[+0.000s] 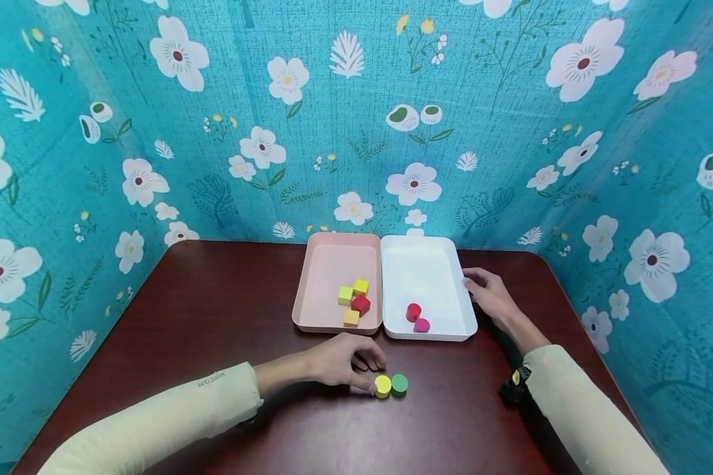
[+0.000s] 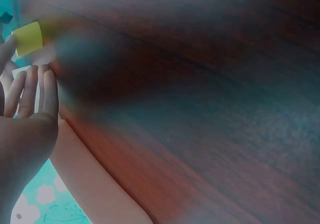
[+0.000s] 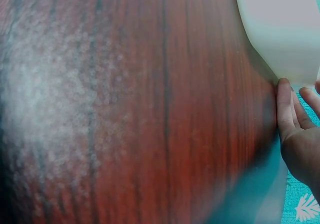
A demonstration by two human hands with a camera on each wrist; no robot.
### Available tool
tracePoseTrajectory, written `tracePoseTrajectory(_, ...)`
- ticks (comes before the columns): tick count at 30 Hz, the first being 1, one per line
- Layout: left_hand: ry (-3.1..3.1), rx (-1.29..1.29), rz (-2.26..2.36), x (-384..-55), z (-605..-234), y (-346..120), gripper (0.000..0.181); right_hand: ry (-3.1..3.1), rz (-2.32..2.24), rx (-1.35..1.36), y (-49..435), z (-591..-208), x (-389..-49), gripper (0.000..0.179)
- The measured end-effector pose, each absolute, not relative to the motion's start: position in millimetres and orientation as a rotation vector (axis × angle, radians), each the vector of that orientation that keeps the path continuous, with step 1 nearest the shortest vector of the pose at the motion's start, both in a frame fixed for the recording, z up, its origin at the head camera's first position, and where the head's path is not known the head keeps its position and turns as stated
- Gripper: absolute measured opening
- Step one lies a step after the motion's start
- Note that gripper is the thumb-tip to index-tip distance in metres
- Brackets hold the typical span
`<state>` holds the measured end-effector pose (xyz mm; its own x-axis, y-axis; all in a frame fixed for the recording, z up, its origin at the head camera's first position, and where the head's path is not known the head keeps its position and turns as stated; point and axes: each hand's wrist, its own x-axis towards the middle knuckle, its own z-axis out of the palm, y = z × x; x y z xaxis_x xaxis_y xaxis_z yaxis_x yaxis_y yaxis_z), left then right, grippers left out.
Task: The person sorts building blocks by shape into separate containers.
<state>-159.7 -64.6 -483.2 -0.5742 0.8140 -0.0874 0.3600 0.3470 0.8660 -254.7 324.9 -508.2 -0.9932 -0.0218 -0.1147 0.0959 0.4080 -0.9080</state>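
Observation:
My left hand is low over the table's middle. Its thumb tip is at the side of a yellow cylinder, while the other fingers stand apart from it. The left wrist view also shows this yellow cylinder by the thumb. A green cylinder stands close on its right. My right hand is at the right side of the white tray, fingertips against its outer wall. Inside that tray are a red cylinder and a pink cylinder.
A pink tray adjoins the white one on the left. It holds a yellow block, a lime block, a red block and an orange-yellow block. Flowered blue cloth surrounds the dark wooden table.

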Motion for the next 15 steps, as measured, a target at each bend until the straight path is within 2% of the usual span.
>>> tracePoseTrajectory(15, 2.063, 1.003, 1.191, -159.1, -490.4, -60.8, 0.035, 2.559, -1.646, 0.072, 324.5, -507.0, -253.9, 0.046)
